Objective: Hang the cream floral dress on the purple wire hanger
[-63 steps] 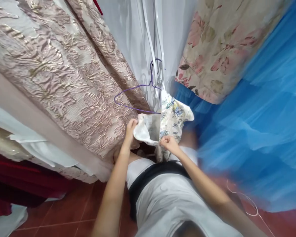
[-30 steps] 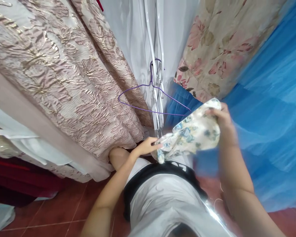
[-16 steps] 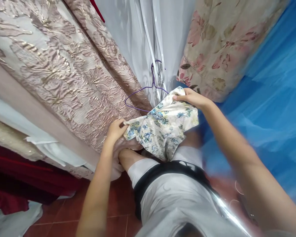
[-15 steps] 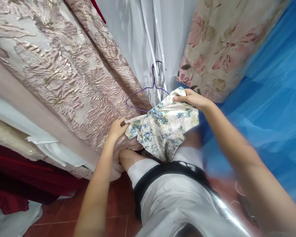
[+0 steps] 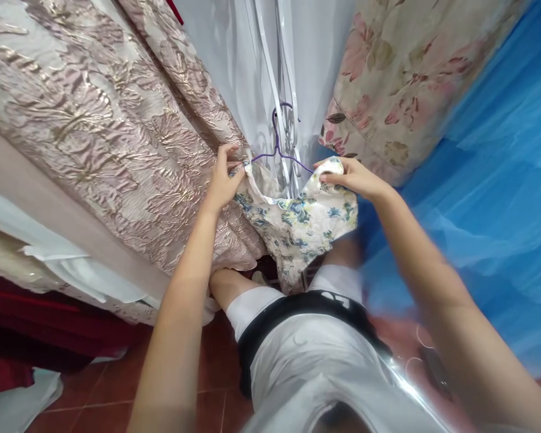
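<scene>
A white garment with blue and yellow flowers (image 5: 300,225) hangs in front of my legs on a purple wire hanger (image 5: 276,144). My left hand (image 5: 226,177) pinches its left shoulder between thumb and finger, close to the hanger's left end. At the other shoulder, my right hand (image 5: 349,178) grips the cloth with the thumb on top and fingers behind. The neckline dips between both hands, below the hanger's arms. The hanger's hook lies against thin white straps (image 5: 286,78); what bears it is hard to make out.
Pink and gold brocade cloth (image 5: 130,120) hangs at my left, with dark red fabric (image 5: 58,325) lower down. On the right are a cream floral cloth (image 5: 388,90) and blue tulle (image 5: 491,198). White fabric (image 5: 318,54) hangs behind. Red tiles (image 5: 211,361) cover the floor.
My left hand has risen with the garment's left shoulder up to the hanger, whose left arm is now covered by the cloth. My right hand has stayed at the right shoulder.
</scene>
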`<state>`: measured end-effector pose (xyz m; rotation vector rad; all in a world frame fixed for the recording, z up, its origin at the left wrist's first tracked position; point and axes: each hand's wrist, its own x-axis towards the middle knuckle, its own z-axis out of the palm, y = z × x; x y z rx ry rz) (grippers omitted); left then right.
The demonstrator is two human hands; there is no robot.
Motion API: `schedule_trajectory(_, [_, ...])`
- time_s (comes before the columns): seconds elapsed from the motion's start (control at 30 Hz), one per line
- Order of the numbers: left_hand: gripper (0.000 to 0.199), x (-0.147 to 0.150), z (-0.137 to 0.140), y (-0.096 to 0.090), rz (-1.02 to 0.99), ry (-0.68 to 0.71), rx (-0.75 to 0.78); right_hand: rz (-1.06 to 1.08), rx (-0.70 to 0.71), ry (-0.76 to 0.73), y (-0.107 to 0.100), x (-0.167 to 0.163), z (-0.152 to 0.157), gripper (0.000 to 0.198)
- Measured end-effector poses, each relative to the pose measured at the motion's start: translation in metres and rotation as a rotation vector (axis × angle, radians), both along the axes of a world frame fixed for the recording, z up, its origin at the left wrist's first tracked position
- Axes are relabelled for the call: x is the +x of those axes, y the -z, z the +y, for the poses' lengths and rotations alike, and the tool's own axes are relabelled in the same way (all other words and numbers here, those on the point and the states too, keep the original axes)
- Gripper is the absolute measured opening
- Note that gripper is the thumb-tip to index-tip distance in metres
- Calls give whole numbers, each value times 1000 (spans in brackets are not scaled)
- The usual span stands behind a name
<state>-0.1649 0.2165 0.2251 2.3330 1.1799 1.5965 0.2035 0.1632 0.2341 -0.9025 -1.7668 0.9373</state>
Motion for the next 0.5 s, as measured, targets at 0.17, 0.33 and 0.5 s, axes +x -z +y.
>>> schedule_trajectory(0.17, [25, -4, -18, 15, 98, -96, -47, -44, 137, 242, 33, 13, -18, 39])
schedule_trajectory(0.33, [23, -7, -31, 6, 92, -171, 49, -72, 235, 346, 15, 14, -30, 58])
schedule_trajectory(0.5, [26, -17, -43, 11, 8, -295, 130, -54, 254, 269, -31, -19, -38, 42])
